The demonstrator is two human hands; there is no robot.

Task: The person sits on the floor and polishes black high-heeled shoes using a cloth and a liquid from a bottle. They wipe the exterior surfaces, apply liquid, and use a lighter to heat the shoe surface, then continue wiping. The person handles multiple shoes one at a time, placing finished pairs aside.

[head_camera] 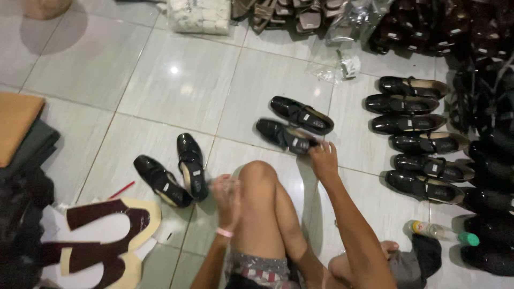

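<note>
Four loose black shoes (287,136), six rowed (412,124).

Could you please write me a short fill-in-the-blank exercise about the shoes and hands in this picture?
1. The right hand touches a glossy ____ shoe.
2. The left hand wears a ____ wristband.
3. The shoes stand on a floor of pale ____.
4. The bottle has a ____ cap.

Missing words: black; pink; tiles; green
</note>
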